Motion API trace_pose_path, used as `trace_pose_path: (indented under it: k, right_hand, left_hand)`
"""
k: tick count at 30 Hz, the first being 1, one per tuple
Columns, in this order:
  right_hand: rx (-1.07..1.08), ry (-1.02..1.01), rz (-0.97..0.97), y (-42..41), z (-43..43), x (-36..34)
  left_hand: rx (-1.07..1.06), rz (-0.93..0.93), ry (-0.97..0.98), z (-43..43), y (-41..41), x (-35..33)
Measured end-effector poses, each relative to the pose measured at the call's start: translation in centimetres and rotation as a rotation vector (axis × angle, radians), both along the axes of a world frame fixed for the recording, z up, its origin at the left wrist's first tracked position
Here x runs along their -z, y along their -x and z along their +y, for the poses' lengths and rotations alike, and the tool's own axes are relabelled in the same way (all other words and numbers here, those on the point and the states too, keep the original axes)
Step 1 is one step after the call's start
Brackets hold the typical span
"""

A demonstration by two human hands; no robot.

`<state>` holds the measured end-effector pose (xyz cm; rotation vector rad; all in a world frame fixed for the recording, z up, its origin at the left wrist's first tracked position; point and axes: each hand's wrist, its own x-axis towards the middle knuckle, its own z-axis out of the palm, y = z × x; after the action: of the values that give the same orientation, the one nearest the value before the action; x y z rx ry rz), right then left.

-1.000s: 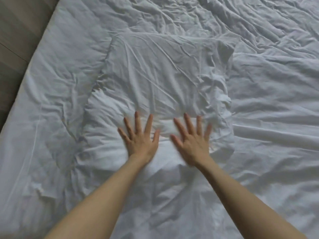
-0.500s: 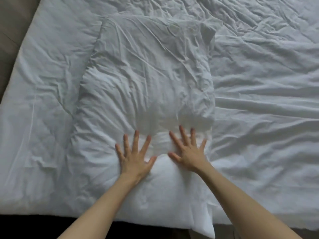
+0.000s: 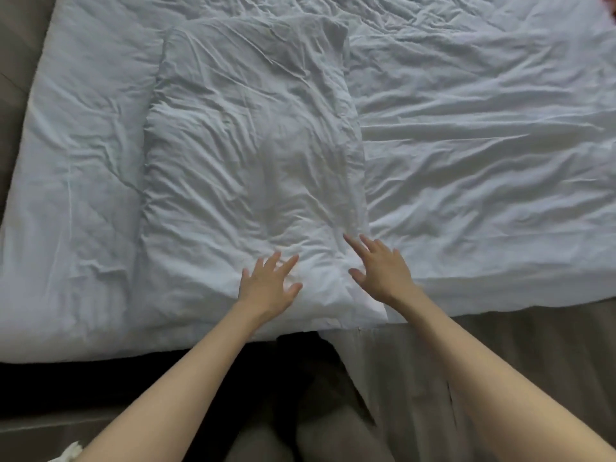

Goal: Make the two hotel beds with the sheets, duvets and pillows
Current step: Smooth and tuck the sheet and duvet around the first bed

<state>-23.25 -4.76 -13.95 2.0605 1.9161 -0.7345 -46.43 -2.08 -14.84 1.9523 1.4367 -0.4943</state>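
Note:
A white pillow point(image 3: 253, 155) in a creased case lies lengthwise on the white duvet point(image 3: 483, 145) that covers the bed. Its near end reaches the bed's front edge. My left hand point(image 3: 268, 285) lies flat on the near end of the pillow, fingers spread. My right hand point(image 3: 380, 268) is at the pillow's near right corner with straight fingers, just over or on the fabric; I cannot tell whether it touches. Neither hand holds anything.
The bed's front edge point(image 3: 500, 305) runs across the view, with a grey bed skirt point(image 3: 416, 378) below it on the right. A dark gap point(image 3: 100, 388) lies under the edge on the left. Brown floor point(image 3: 20, 61) shows at the far left.
Both hands have slid along the pillow toward its near end, and my view has pulled back so the bed edge and skirt show. The right hand has shifted to the pillow's right corner.

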Motion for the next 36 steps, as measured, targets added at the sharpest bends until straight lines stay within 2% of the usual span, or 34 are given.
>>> trace_pose_path:
  k: [2, 5, 16, 23, 31, 36]
  right_hand:
    - [0.048, -0.130, 0.030, 0.1, -1.8, -2.5]
    - [0.099, -0.212, 0.061, -0.4, -4.9, -5.7]
    - [0.367, -0.303, 0.084, -9.1, -17.6, -11.8]
    - [0.536, -0.379, 0.067, -20.9, -26.0, -13.6]
    - [0.617, -0.393, 0.089, -37.2, -35.9, -15.0]
    - [0.711, -0.410, 0.105, -46.0, -39.0, -16.0]
  left_hand:
    - [0.013, -0.004, -0.095, -1.1, -0.3, -2.3]
    - [0.056, -0.010, -0.200, -2.6, -1.4, -5.6]
    - [0.279, -0.175, -0.343, -8.8, -13.9, -13.4]
    - [0.433, -0.225, -0.459, -15.0, -27.7, -15.8]
    - [0.503, -0.213, -0.435, -23.6, -44.9, -16.0]
    - [0.558, -0.252, -0.451, -25.4, -54.0, -16.8]
